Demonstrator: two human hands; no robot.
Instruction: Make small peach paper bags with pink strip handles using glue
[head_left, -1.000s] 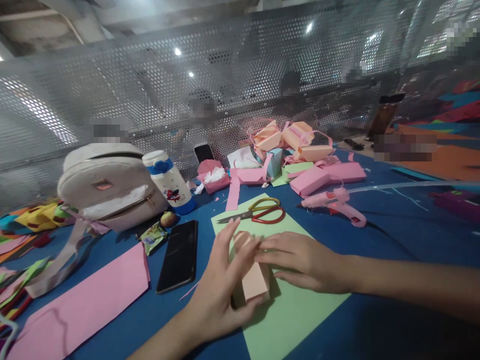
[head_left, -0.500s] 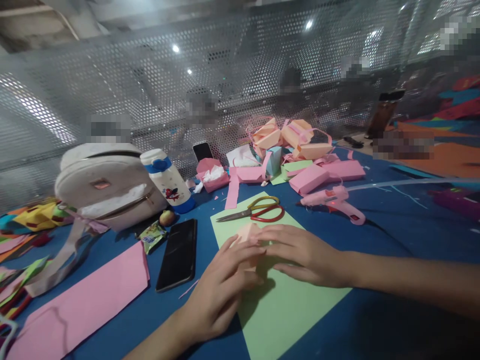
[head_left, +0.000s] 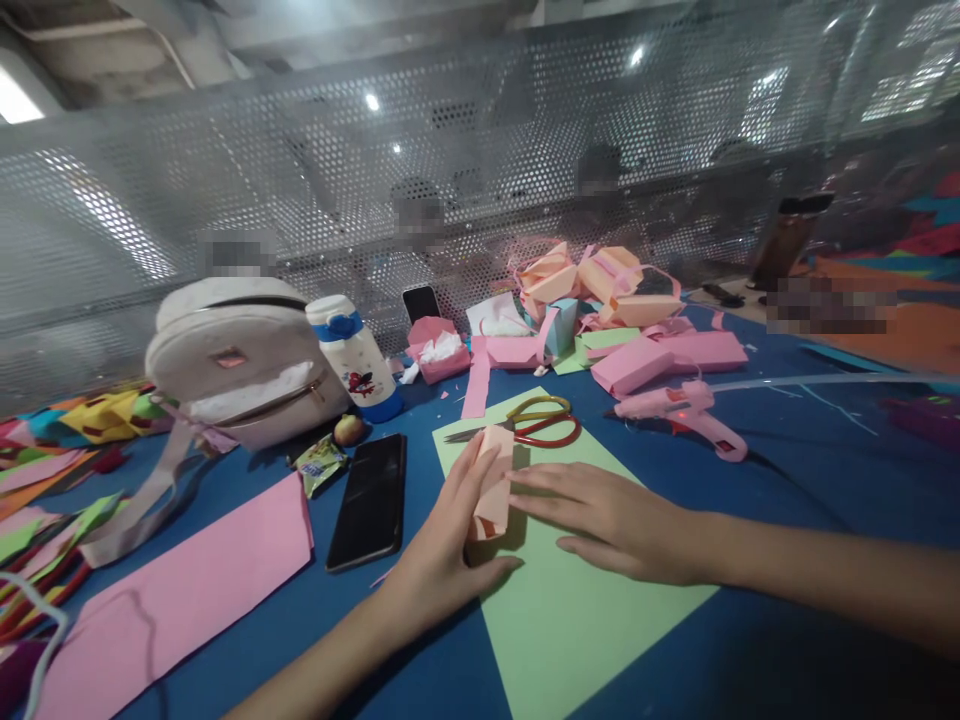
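Note:
A small peach paper box [head_left: 493, 480] stands tilted on a light green sheet [head_left: 570, 600] in the middle of the blue table. My left hand [head_left: 442, 540] cups the box from the left, fingers up along its side and thumb under it. Flat on the green sheet just right of the box lies my right hand [head_left: 607, 515], fingers stretched out with their tips touching the box. Scissors [head_left: 525, 425] with yellow and red handles lie on the far end of the sheet.
A black phone [head_left: 370, 500] and a pink sheet [head_left: 172, 600] lie to the left. A pink glue gun [head_left: 686, 410] rests to the right. Behind are a white bag [head_left: 240, 365], a bottle [head_left: 356, 355], and a heap of paper boxes [head_left: 600, 310]. Perforated metal screen beyond.
The peach box has been turned from lying flat under both hands to tilted up on end in my left hand. My right hand has flattened onto the green sheet.

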